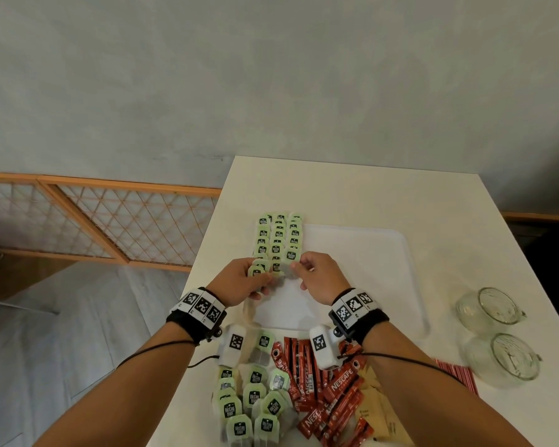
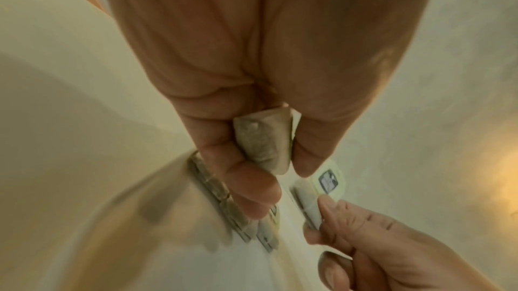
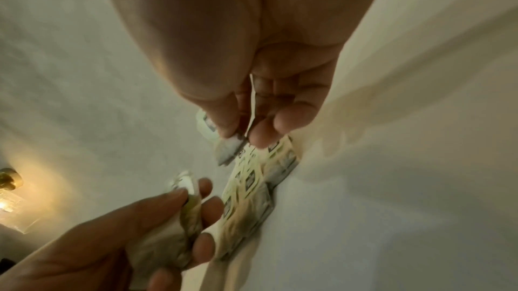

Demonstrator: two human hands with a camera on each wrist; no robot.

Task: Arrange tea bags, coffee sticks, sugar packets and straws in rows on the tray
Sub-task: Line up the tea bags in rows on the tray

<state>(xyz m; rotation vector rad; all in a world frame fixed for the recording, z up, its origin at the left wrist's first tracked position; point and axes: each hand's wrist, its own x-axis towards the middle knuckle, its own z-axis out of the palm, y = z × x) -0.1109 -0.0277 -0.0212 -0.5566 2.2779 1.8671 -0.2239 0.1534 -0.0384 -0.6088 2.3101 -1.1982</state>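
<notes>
Three rows of green-tagged tea bags (image 1: pixel 279 238) lie along the left side of the white tray (image 1: pixel 368 253). My left hand (image 1: pixel 239 280) grips a small bunch of tea bags (image 2: pixel 263 142) just above the near end of the rows. Beside it my right hand (image 1: pixel 317 275) pinches a single tea bag (image 3: pixel 230 149) between thumb and forefinger. A loose heap of tea bags (image 1: pixel 255 398) lies near me on the table, with red coffee sticks (image 1: pixel 329 391) and tan sugar packets (image 1: pixel 378 411) to its right. Red-striped straws (image 1: pixel 459 374) show beyond my right forearm.
Two empty glass cups (image 1: pixel 497 337) lie on their sides at the table's right edge. The table (image 1: pixel 336 188) ends just left of the tea bag rows. A wooden lattice rail (image 1: pixel 94 221) stands on the floor at left.
</notes>
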